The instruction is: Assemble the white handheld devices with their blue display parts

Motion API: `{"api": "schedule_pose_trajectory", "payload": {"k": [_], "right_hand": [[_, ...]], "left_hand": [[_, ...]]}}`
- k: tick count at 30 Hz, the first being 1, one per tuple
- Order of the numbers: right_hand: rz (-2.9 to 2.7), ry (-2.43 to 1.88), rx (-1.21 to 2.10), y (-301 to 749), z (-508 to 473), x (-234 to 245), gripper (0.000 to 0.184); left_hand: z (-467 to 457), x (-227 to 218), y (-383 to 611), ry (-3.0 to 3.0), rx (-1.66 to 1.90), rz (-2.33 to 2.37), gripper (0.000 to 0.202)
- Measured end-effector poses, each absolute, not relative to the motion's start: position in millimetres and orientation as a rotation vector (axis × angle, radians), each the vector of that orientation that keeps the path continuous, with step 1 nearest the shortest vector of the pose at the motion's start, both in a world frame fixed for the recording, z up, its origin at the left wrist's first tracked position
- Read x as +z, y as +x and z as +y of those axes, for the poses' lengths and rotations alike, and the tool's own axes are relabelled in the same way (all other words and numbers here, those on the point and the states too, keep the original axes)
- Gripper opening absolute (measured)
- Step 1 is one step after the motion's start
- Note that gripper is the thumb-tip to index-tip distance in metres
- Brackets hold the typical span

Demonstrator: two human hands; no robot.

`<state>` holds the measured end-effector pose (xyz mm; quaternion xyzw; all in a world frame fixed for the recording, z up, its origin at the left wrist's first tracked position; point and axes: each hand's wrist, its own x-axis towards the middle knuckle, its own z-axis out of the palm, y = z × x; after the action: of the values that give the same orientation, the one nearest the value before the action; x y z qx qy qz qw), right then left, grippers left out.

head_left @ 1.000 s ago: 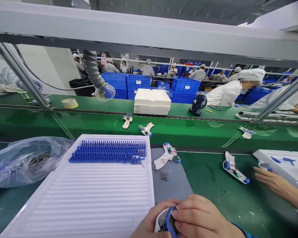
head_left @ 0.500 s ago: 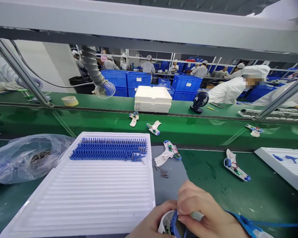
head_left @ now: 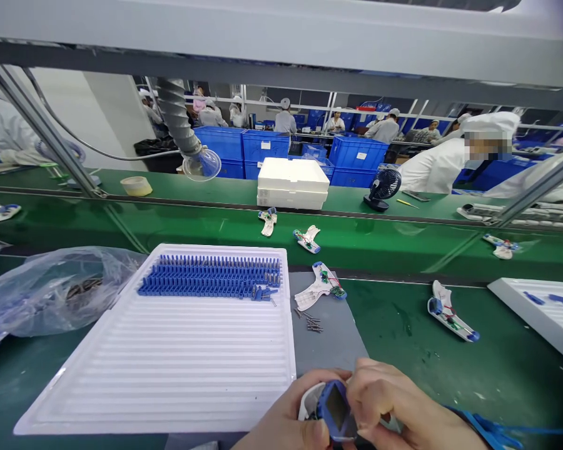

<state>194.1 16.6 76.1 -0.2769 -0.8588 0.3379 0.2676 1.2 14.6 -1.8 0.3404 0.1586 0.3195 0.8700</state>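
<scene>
My left hand (head_left: 293, 415) is wrapped round a white and blue plastic device housing (head_left: 336, 409) at the bottom of the view. The blue end, with a dark square window, faces up toward me. Against its right side my right hand (head_left: 385, 400) has its fingers bent and pinched; part of the housing is hidden behind them. Beyond the hands, several small metal screws or springs (head_left: 313, 322) lie on a grey mat (head_left: 342, 322). An open white half-shell (head_left: 312, 295) with green circuit boards and wires sits just past them.
A white ribbed tray (head_left: 182, 369) holds rows of blue plastic parts (head_left: 211, 275). To its left is a clear plastic bag (head_left: 51, 294). Another open shell (head_left: 450, 315) and a white tray (head_left: 520, 312) are at right. Shells ride the green belt (head_left: 225, 234); a small fan (head_left: 382, 187) stands beyond.
The housing has turned so that its dark window shows more fully. My right fingers have shifted slightly right and down along it. Shells on the belt have slid right.
</scene>
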Motion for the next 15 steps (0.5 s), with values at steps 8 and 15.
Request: {"api": "schedule_pose_trajectory", "payload": {"k": [8,15], "right_hand": [[-1.359,-0.959,1.72,187,12,30,0.032],[-1.174,-1.035,1.866,181,14,23,0.042]], "left_hand": [[16,-12,1,1.347,1.136,0.57,0.074],[11,-25,7,1.511,1.234,0.743,0.082]]}}
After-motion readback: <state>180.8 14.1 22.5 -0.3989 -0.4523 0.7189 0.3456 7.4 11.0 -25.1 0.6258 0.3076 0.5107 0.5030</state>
